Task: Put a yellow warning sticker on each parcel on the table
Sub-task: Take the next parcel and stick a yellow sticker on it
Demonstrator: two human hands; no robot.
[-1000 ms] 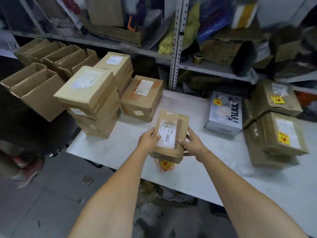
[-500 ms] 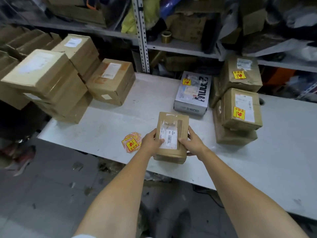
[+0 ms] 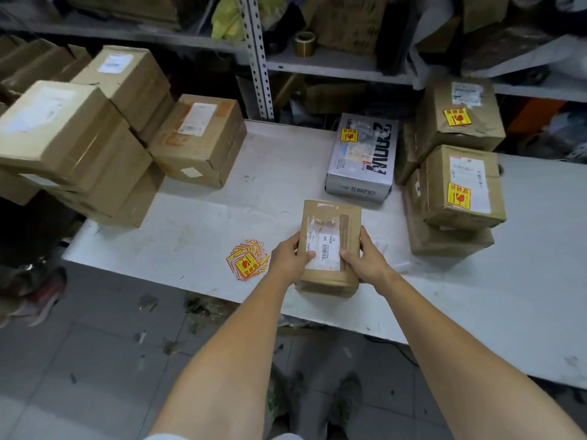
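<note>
A small brown parcel point(image 3: 330, 223) with a white shipping label lies near the front edge of the white table point(image 3: 279, 173). My left hand point(image 3: 290, 258) grips its left side and my right hand point(image 3: 365, 262) grips its right side, thumbs on the label. No yellow sticker shows on its top. A fanned pile of yellow warning stickers point(image 3: 247, 263) lies on the table just left of my left hand. At the right, the white printed box point(image 3: 363, 160) and two brown parcels point(image 3: 460, 185) point(image 3: 457, 115) each carry a yellow sticker.
Brown parcels without stickers are stacked at the left point(image 3: 73, 144) point(image 3: 200, 138). A metal shelf point(image 3: 333, 63) packed with boxes and a tape roll point(image 3: 305, 42) runs behind the table. A shoe point(image 3: 41, 300) shows on the floor at the left.
Both hands carried the small parcel to the right and set it down near the table's front edge. The sticker pile, first hidden under it, now lies uncovered to its left.
</note>
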